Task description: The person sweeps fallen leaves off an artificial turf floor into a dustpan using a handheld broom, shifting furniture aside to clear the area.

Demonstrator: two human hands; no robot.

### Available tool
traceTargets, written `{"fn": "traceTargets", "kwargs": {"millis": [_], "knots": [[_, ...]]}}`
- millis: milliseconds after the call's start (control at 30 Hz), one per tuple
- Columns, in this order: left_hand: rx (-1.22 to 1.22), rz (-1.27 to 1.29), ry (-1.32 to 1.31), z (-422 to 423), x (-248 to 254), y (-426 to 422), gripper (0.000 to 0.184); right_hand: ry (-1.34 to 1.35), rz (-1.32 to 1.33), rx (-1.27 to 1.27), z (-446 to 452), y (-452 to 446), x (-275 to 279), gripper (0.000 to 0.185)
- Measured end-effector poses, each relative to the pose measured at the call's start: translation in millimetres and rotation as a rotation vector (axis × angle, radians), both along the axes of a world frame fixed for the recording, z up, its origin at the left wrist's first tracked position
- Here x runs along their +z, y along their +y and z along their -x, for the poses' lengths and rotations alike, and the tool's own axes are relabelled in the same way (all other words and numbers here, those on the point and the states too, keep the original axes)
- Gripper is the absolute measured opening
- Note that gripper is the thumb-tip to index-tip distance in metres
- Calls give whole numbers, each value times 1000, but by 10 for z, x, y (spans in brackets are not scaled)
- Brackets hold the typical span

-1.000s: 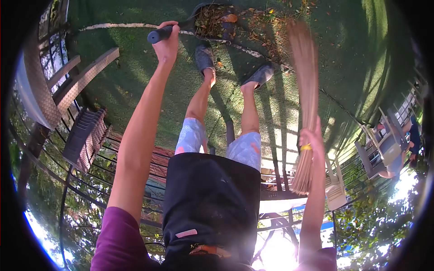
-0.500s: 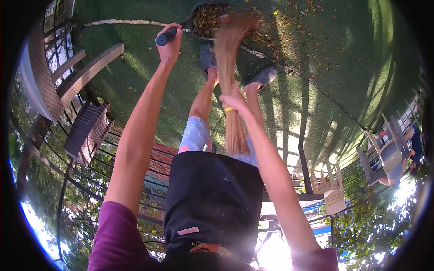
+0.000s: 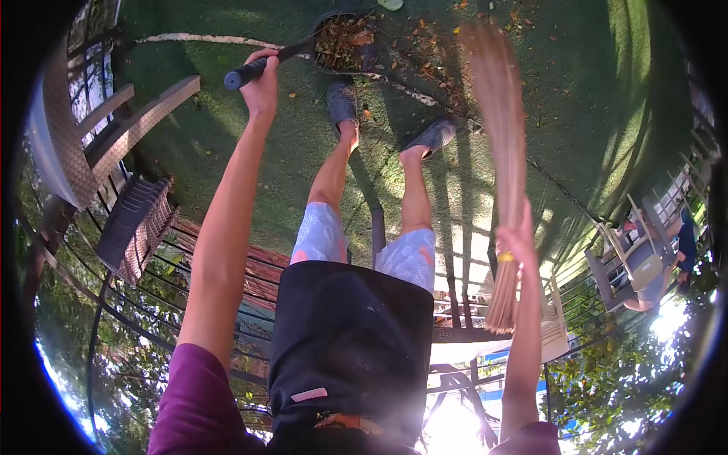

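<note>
My left hand is wrapped round the dark handle of a dustpan. The pan rests on the green ground at the top centre, with a heap of dry leaves in it. Out to the right, my right hand grips a straw broom near a yellow band. The broom's bristles reach up to the ground right of the pan and are blurred. Loose leaves lie between the pan and the bristles.
My feet in dark clogs stand just below the pan. A wooden bench and a dark slatted seat are at the left. Pale chairs and another person are at the far right. A green object lies at the top edge.
The broom swung left over the pan, then back out to the right with my right hand. My left hand and the dustpan handle have shifted slightly left and down.
</note>
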State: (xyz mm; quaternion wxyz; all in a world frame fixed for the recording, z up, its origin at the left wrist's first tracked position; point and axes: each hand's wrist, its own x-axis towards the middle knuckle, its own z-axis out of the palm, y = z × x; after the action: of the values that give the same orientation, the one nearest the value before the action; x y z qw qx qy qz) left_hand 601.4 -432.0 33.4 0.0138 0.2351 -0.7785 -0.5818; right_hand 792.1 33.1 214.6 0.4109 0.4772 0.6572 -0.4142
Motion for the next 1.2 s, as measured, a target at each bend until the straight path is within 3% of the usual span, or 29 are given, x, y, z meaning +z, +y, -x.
{"fn": "traceTargets", "kwargs": {"millis": [67,200,267,300,367,400,433,467,567,667,800,867,1000,1133,1200], "knots": [[92,-74,-6,-56,-25,-93,10,23,-152,37,301,249,-238,96],[139,-8,44,-150,-197,-229,9,200,-119,52,709,590,-1328,83],[165,21,14,-133,-241,-241,8,179,-64,13,824,222,-1719,77],[188,27,-33,-127,-218,-190,7,207,5,-35,835,-176,-1750,63],[206,41,-18,-110,-168,-65,7,184,136,20,546,-797,-2073,63],[213,44,-13,-102,-169,-36,7,255,217,-36,374,-1197,-2051,66],[222,47,-4,-86,-183,-21,6,191,180,88,208,-1548,-2080,81],[232,51,5,-62,-190,-16,6,170,150,264,-26,-1818,-2157,79],[243,37,-15,-22,-173,-40,6,11,428,29,-23,-2323,-1313,83],[264,-78,-60,-23,-171,-172,7,-19,520,-83,-68,-2166,-766,90],[252,-52,-9,-110,-225,-396,8,-75,392,29,121,-1519,-105,93],[321,-22,20,-141,-89,-424,7,122,308,152,118,-1082,-97,94],[478,-65,-43,-322,40,-659,8,73,102,355,1004,-594,-98,93],[515,9,-37,-483,-80,-934,8,248,-18,397,1642,-415,-923,81],[518,64,-31,-503,-226,-1029,9,182,-9,245,1796,-749,-1232,78]]}}
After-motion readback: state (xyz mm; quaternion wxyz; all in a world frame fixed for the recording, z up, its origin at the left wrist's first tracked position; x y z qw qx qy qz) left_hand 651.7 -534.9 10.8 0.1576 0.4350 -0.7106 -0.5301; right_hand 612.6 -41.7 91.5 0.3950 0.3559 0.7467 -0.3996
